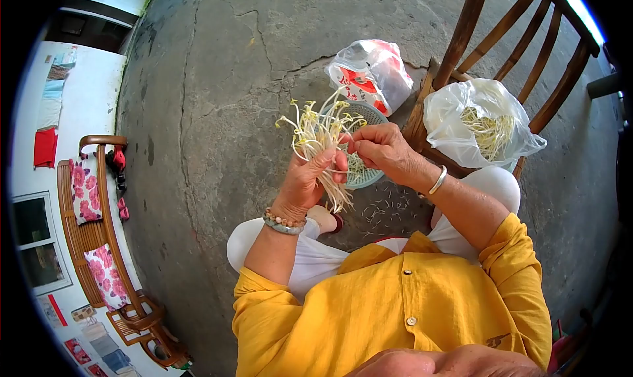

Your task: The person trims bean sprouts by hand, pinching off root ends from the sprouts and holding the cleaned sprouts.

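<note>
A loose bunch of bean sprouts (315, 130), with white stems and yellow heads, is gripped by my left hand (308, 176). Their heads point up and away, and the tail ends hang below the fingers. At the right side of the bunch, my right hand (381, 146) is closed in a pinch on a sprout, its fingertips partly hiding it. Under both hands stands a light green plastic colander (376, 116) with more sprouts inside, partly covered by my hands.
A wooden chair (455, 37) at the right bears an open plastic bag (442, 123) of sprouts. Behind the colander stands a red-and-white plastic bag (386, 64). Small sprout scraps (389, 205) lie on the concrete. A wooden bench (86, 245) with floral cushions is far left.
</note>
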{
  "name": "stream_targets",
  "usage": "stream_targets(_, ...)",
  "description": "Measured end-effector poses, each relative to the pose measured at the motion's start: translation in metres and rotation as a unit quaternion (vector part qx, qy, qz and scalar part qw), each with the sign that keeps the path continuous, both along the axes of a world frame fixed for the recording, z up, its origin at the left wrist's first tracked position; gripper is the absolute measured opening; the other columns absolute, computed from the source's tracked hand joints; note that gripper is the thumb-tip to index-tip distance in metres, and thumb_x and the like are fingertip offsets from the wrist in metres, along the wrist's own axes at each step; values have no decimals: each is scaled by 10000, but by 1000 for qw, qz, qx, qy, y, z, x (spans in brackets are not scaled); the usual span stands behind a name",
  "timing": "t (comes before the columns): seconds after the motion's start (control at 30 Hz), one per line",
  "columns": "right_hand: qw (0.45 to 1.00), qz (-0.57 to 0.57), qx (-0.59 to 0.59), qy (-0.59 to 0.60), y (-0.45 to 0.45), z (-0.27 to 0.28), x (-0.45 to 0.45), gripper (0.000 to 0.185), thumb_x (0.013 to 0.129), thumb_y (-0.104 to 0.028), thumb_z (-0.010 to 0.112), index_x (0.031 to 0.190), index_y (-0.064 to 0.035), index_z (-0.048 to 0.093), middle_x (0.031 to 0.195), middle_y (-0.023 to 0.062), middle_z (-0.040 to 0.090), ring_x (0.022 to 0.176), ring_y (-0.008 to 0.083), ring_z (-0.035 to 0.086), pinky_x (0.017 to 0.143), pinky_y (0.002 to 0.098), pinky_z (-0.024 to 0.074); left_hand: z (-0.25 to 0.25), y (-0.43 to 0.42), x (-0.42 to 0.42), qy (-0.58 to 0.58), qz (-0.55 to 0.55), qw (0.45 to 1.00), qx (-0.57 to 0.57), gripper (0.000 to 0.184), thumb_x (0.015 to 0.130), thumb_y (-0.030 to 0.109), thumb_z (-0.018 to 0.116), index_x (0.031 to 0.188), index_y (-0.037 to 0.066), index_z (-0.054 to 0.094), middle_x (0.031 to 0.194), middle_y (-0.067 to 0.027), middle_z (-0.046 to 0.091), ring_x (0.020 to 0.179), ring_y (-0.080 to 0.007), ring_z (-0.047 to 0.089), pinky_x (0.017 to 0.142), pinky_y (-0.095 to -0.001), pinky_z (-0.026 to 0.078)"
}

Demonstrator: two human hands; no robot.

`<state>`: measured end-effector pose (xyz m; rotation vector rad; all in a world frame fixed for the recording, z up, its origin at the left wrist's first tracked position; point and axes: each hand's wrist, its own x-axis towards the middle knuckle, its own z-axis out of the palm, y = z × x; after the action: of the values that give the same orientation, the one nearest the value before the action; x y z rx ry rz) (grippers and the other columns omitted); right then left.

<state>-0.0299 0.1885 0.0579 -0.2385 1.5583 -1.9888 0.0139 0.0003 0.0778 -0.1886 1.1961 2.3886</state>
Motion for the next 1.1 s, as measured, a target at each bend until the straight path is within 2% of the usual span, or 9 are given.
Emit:
stream_targets(0.2,996,27,40,78,0,-1,1,184,787,-104,508,743,38,617,567,-11,484,516,53,410,448,249,317,1,1,-2,11,-3,1000,7,358,926,158,543,1233,-16,482,787,-66,593,631,-128,508,613,-275,439)
stream_targets(0.43,999,27,-4,-26,-1,5,7,191,833,-63,491,775,17,654,569,-28,486,488,32,365,436,207,283,-1,2,2,22,-26,999,-29,201,914,160,567,1047,10,586,781,-61,602,629,-133,527,601,-271,449)
stream_targets(0.53,994,-12,-39,-103,1,3,4,162,812,-58,509,732,19,628,537,9,480,461,56,397,414,228,296,-2,2,3,19,-26,999,-40,173,909,154,578,1014,19,601,769,-58,605,625,-134,532,587,-268,451)
stream_targets(0.63,984,-82,-38,-154,6,-3,-5,123,810,-54,520,773,17,613,526,5,473,427,65,377,396,226,290,0,1,3,16,-27,998,-54,163,906,150,582,1003,21,605,755,-57,607,616,-134,533,580,-266,451)
stream_targets(0.67,985,-72,-57,-147,11,-11,-11,135,814,-63,509,847,22,608,569,12,504,456,70,414,402,214,304,1,1,3,15,-28,998,-59,161,906,149,582,1000,21,606,750,-56,607,612,-134,533,579,-266,451)
stream_targets(0.77,981,-84,-102,-141,22,3,-27,155,808,-72,502,876,27,599,619,17,518,514,66,447,423,203,311,3,1,4,6,-26,998,-62,156,903,148,586,991,21,608,742,-57,609,606,-134,532,577,-265,452)
stream_targets(0.8,981,-44,-139,-127,27,4,-33,193,842,-113,526,960,29,581,729,20,551,613,69,480,442,181,309,3,1,4,8,-25,998,-60,154,902,145,587,988,19,608,737,-58,607,598,-135,531,573,-264,451)
stream_targets(0.93,987,-29,-138,-76,37,23,-38,232,866,-166,565,1009,17,575,733,6,536,606,53,472,465,183,324,3,1,5,7,-31,997,-69,159,901,147,591,985,14,613,726,-60,603,588,-137,533,564,-265,450)
stream_targets(1.1,996,-6,-81,-35,36,26,-36,206,860,-182,610,949,3,594,682,-10,522,574,41,448,467,182,319,2,4,5,13,-45,993,-104,175,897,156,603,984,5,618,725,-60,606,595,-128,548,543,-245,449)
